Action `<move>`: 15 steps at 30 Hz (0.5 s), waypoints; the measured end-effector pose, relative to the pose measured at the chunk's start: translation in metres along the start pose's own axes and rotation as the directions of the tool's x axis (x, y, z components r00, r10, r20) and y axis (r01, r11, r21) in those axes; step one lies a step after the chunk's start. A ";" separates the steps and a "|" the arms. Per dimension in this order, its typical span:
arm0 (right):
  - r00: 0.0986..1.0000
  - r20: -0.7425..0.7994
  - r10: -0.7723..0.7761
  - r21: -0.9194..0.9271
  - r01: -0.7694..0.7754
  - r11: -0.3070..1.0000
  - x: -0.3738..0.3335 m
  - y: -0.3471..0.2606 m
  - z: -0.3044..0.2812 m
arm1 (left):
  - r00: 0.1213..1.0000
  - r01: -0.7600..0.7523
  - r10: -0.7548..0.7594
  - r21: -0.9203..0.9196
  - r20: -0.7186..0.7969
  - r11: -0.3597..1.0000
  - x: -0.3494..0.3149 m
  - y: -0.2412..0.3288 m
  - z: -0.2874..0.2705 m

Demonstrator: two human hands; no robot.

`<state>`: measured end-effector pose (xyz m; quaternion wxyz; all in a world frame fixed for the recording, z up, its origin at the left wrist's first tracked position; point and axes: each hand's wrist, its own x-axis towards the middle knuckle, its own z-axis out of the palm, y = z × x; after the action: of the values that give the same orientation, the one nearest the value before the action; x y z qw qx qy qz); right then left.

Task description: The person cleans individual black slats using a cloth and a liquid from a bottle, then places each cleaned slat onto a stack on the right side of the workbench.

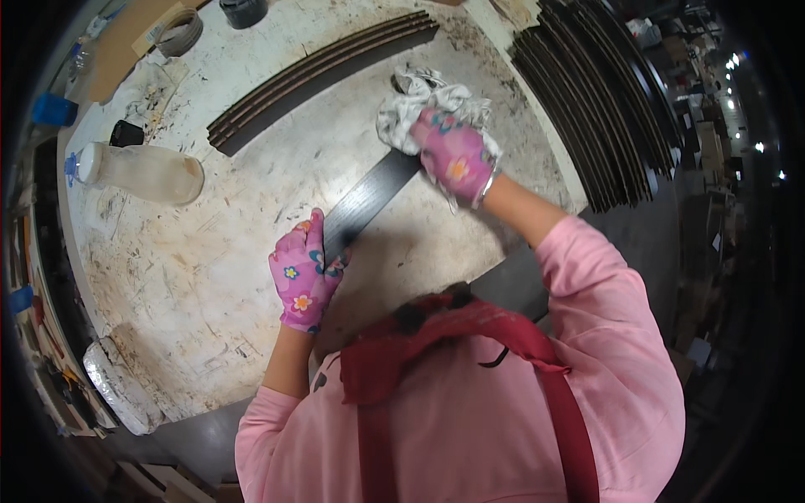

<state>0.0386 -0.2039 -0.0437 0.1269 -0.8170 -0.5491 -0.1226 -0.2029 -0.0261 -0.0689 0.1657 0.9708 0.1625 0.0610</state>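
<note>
A flat black wooden strip (pixel 369 199) lies at a slant between my gloved hands, above the stained worktable (pixel 226 310). My left hand (pixel 303 272), in a pink flowered glove, is closed round its near end, with the thumb along the edge. At the far end my right hand (pixel 455 155), gloved the same way, presses a crumpled white and grey cloth (pixel 411 105) onto the strip. The cloth covers that end, so the strip's tip is hidden. Some fingers of my right hand are sunk in the cloth.
Dark strips (pixel 323 75) lie side by side at the table's far side. A large stack of dark boards (pixel 587 101) stands at the right. To the left are a cloudy plastic bottle (pixel 147 173), a small black cap (pixel 127 132) and a wrapped bundle (pixel 122 386) at the corner.
</note>
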 end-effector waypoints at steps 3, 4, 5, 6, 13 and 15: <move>0.777 0.292 0.558 0.128 -0.609 0.782 0.002 0.067 -0.005 | 1.000 -0.016 0.016 -0.009 -0.002 1.000 -0.001 0.002 -0.003; 0.691 0.350 0.632 0.116 -0.702 0.703 0.003 0.100 -0.010 | 1.000 -0.024 0.024 -0.010 -0.020 1.000 -0.001 0.005 -0.003; 0.745 0.298 0.598 -0.087 -0.602 0.794 -0.006 0.130 -0.008 | 0.998 -0.035 0.034 -0.015 -0.044 0.999 0.001 0.007 -0.002; 0.766 0.261 0.587 -0.075 -0.590 0.804 -0.004 0.132 -0.015 | 0.997 -0.042 0.039 -0.045 -0.070 0.998 0.001 0.005 0.000; 0.859 0.283 0.426 0.053 -0.457 0.888 -0.005 0.055 -0.002 | 0.997 -0.039 0.034 -0.079 -0.071 0.996 -0.003 -0.004 0.003; 0.743 0.319 0.588 -0.120 -0.584 0.803 0.003 0.090 -0.009 | 0.997 -0.045 0.042 -0.046 -0.069 0.998 -0.003 0.002 0.002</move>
<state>0.1225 -0.2366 -0.0409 0.0571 -0.9570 -0.2774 0.0634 -0.2051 -0.0292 -0.0701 0.1815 0.9672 0.1455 0.1016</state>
